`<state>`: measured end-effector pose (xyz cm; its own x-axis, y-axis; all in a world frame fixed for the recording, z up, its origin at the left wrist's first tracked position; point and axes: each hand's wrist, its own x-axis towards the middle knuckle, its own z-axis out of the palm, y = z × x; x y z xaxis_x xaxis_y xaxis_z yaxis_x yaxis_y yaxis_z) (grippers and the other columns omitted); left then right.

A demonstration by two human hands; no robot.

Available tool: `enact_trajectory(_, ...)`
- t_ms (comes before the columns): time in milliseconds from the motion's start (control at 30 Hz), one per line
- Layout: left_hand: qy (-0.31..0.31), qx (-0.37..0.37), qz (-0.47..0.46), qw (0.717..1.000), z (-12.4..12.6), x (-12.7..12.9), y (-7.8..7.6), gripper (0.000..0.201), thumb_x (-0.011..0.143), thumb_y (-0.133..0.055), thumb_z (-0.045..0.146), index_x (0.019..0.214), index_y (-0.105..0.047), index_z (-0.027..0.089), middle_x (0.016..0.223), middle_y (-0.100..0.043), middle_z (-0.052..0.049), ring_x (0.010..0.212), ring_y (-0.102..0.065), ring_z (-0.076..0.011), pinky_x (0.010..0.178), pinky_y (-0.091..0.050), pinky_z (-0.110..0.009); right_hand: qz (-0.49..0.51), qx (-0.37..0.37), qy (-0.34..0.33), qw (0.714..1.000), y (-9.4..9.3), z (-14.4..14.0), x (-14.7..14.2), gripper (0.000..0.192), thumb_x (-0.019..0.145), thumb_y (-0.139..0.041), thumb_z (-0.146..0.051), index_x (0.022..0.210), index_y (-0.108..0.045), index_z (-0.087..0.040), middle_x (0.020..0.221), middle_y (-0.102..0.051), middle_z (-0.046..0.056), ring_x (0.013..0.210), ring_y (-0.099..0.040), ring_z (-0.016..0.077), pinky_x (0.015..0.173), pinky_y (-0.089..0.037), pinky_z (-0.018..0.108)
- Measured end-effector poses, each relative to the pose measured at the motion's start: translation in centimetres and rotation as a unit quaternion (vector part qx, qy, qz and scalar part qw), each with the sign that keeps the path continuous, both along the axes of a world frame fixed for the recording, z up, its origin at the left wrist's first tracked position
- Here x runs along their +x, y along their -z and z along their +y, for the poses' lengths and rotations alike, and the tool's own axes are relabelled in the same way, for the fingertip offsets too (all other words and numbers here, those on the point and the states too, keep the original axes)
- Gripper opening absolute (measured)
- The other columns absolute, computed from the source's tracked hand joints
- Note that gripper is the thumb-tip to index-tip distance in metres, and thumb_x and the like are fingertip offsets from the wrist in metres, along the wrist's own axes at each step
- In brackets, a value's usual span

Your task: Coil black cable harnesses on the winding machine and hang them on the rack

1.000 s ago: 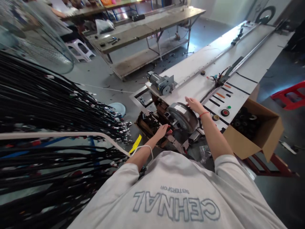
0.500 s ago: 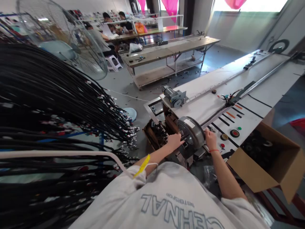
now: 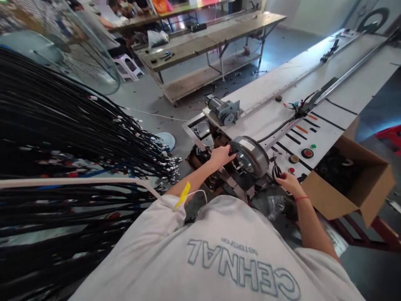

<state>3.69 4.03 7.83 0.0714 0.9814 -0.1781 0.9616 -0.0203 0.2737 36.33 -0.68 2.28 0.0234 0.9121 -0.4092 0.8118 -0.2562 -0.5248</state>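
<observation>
A large grey wheel-shaped drum (image 3: 261,156) with a pale label stands at the near end of the long white bench. At its left side my left hand (image 3: 222,155) is closed, fingers bent round something dark that I cannot make out. To the right of the drum, my right hand (image 3: 290,183) grips the handles of black scissors (image 3: 276,171), whose blades point away from me over the bench edge. A black cable bundle (image 3: 275,133) runs from behind the drum along the bench to a cluster of coloured wire ends (image 3: 296,108).
A motor unit (image 3: 222,109) sits at the bench's left corner. Tape rolls (image 3: 307,153), a red button (image 3: 291,170) and a cardboard box (image 3: 360,184) are at right. Hanging black cables (image 3: 62,125) and a fan (image 3: 90,54) stand left. A person sits behind the fan.
My right hand has moved from the drum's right side towards me and to the right, and now holds scissors. My left hand stays by the drum's left side. The camera view has tilted down.
</observation>
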Motion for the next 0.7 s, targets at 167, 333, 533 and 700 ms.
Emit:
enact_trajectory(167, 0.011, 0.004, 0.015, 1.0, 0.4, -1.0, -0.1, 0.048, 0.092, -0.052, 0.056, 0.116, -0.058, 0.015, 0.098, -0.072, -0.014, 0.095, -0.069, -0.0298, 0.082, -0.049, -0.034, 0.474, -0.106, -0.095, 0.869, -3.3, -5.4, -6.0, 0.052, 0.076, -0.066, -0.064, 0.102, -0.067, -0.019, 0.11, -0.069, 0.014, 0.099, -0.066, 0.0292, 0.086, -0.053, 0.04)
enact_trajectory(333, 0.019, -0.011, 0.026, 0.999, 0.4, -1.1, -1.0, 0.05, 0.09, -0.055, 0.057, 0.119, -0.056, 0.017, 0.098, -0.071, -0.013, 0.1, -0.068, -0.0302, 0.086, -0.048, -0.034, 0.601, -0.336, -0.138, 0.712, -1.8, -2.9, -16.0, 0.085, 0.072, -0.03, -0.095, 0.079, -0.063, -0.017, 0.088, -0.071, 0.015, 0.082, -0.07, 0.0256, 0.075, -0.056, 0.037)
enact_trajectory(533, -0.036, 0.029, 0.075, 0.996, 0.8, -1.2, 1.1, 0.063, 0.09, -0.06, 0.047, 0.137, -0.043, 0.007, 0.111, -0.066, -0.024, 0.104, -0.067, -0.0355, 0.087, -0.049, -0.038, 0.563, -0.231, -0.06, 0.792, -0.3, -3.2, -15.8, 0.074, 0.077, -0.033, -0.091, 0.058, -0.05, -0.021, 0.062, -0.067, 0.01, 0.048, -0.06, 0.0164, 0.047, -0.048, 0.026)
enact_trajectory(700, -0.044, -0.044, 0.063, 0.996, 1.0, -2.6, 2.8, 0.034, 0.091, -0.058, 0.038, 0.101, -0.069, 0.008, 0.102, -0.07, -0.021, 0.101, -0.068, -0.0328, 0.084, -0.05, -0.035, 0.556, -0.191, -0.042, 0.808, -1.2, -8.8, -8.8, 0.071, 0.079, -0.036, -0.088, 0.07, -0.056, -0.021, 0.082, -0.071, 0.013, 0.063, -0.067, 0.0217, 0.059, -0.054, 0.034)
